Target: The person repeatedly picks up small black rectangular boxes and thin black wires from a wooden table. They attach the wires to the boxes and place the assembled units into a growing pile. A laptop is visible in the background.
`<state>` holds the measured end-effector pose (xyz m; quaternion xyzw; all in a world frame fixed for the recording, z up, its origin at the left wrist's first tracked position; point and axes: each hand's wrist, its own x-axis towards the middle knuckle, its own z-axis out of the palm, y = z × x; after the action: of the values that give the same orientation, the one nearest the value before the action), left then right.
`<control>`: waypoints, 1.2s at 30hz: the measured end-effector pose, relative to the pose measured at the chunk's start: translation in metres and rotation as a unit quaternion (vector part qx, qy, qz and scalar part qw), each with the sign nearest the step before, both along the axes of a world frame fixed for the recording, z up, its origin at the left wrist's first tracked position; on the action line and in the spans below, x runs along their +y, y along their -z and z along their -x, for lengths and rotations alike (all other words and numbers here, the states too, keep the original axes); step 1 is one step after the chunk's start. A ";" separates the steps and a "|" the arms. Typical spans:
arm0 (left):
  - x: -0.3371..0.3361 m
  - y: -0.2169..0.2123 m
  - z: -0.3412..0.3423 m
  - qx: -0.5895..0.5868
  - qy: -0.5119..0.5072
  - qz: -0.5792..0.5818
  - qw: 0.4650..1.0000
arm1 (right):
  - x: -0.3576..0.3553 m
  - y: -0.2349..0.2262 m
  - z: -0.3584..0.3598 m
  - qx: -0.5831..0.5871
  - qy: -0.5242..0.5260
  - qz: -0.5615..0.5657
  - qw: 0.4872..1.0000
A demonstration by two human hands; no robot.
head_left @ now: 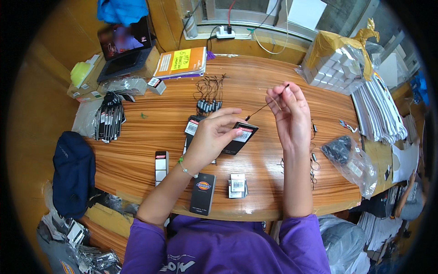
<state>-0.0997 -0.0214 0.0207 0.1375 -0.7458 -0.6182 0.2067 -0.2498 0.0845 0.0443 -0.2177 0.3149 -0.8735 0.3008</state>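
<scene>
My left hand (211, 136) pinches a black hang tag (234, 146) that carries a white barcode sticker, holding it tilted above the table. From the tag's top runs a thin dark cord (258, 111). The cord's far end is pinched between thumb and fingers of my right hand (292, 107), raised to the right, so the cord is drawn taut. Partly hidden behind my left hand lie more black tags (191, 126). A black tag stack (202, 195) is near the table's front edge, beside a small pile of white barcode labels (237, 183).
Several looped cords with dark seals (210, 106) lie beyond my left hand. Tagged bundles (108, 119) sit at left, near a laptop (125, 45) and an orange notebook (180, 61). At right are red-handled snips (348, 126), a plastic bag (353, 162) and stacked white boxes (333, 68).
</scene>
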 end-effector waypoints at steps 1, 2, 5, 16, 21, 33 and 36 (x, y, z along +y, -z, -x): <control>-0.003 -0.001 0.000 0.028 -0.018 0.019 0.999 | -0.002 0.000 -0.002 0.049 0.002 -0.025 0.999; -0.005 0.001 0.001 0.053 -0.041 0.033 0.997 | -0.003 0.001 -0.004 0.094 0.006 -0.053 0.994; -0.009 -0.004 -0.002 0.050 -0.060 -0.076 0.994 | -0.003 0.001 -0.018 0.212 0.053 -0.137 0.966; -0.008 -0.013 -0.002 0.089 -0.127 -0.045 0.987 | -0.004 0.003 -0.034 0.505 0.243 -0.164 0.812; -0.009 -0.014 -0.003 0.099 -0.130 -0.034 0.986 | -0.006 0.006 -0.039 0.519 0.177 -0.188 0.815; -0.001 -0.017 -0.004 0.088 -0.110 -0.046 0.989 | -0.010 0.009 -0.046 0.530 0.175 -0.205 0.804; 0.000 -0.019 -0.004 0.090 -0.111 -0.042 0.989 | -0.009 0.007 -0.047 0.520 0.170 -0.213 0.810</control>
<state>-0.0956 -0.0212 0.0396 0.1713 -0.6773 -0.6326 0.3344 -0.2030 0.0752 0.0369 -0.5125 0.6342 -0.5785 -0.0226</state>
